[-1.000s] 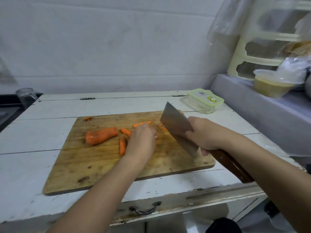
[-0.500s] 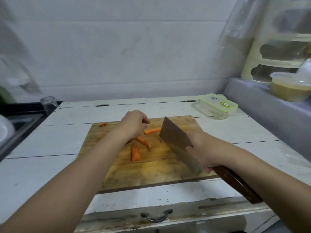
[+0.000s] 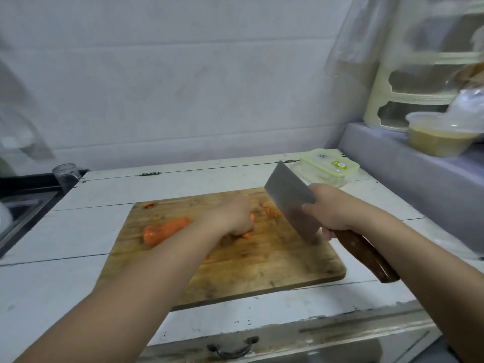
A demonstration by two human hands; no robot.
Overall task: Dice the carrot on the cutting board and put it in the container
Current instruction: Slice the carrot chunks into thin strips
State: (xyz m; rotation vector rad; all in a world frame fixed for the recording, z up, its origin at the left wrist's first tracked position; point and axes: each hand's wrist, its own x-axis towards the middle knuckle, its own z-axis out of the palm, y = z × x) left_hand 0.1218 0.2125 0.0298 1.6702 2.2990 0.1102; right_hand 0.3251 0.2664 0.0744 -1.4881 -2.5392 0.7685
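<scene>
Two hands at work: left hand (image 3: pixel 230 218) curled over carrot sticks (image 3: pixel 246 235) on cutting board (image 3: pixel 275 260); right hand (image 3: pixel 332 209) clamps cleaver (image 3: pixel 290 200), raised beside. Tuck fingertips back before chopping. Container (image 3: pixel 330 166) beyond blade, lidded.

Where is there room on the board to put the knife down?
Bare wood lies along the cutting board's near edge, in front of both hands. The middle is crowded: the left hand covers carrot sticks beside the big carrot piece, and the right hand holds the cleaver.
</scene>
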